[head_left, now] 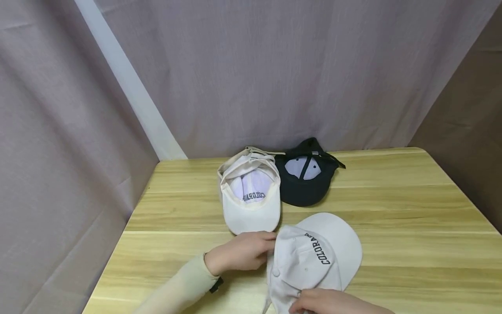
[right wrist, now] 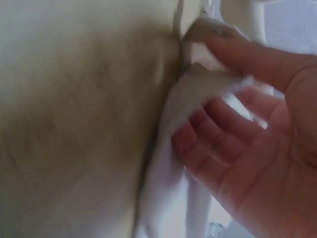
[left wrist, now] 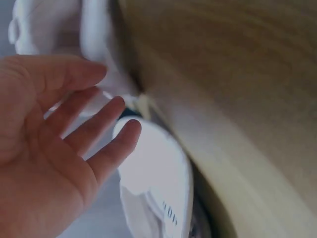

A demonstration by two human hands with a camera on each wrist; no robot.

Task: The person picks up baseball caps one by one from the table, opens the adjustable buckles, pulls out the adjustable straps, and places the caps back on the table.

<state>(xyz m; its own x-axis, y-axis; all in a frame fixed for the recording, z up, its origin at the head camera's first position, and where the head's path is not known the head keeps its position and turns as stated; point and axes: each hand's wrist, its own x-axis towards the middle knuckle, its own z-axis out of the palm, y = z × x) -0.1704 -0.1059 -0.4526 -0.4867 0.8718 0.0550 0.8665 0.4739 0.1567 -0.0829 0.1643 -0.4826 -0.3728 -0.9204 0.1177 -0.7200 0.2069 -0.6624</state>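
A white baseball cap (head_left: 292,253) with dark COLORADO lettering lies on the table, crown toward me and brim pointing away to the right. My right hand (head_left: 329,302) pinches the cap's lower edge; in the right wrist view the pale fabric (right wrist: 198,96) runs between thumb and curled fingers. At the cap's left side is my left hand (head_left: 245,252), its fingertips right at the crown. The left wrist view shows that hand's fingers (left wrist: 116,148) spread and loosely extended, with nothing gripped in the palm.
Behind the left hand, a white cap (head_left: 252,220) lies underside up, nested in a beige cap (head_left: 220,174). Touching them on the right is a black cap (head_left: 303,194), also turned up. The wooden table (head_left: 412,218) ends at a grey curtain (head_left: 274,74).
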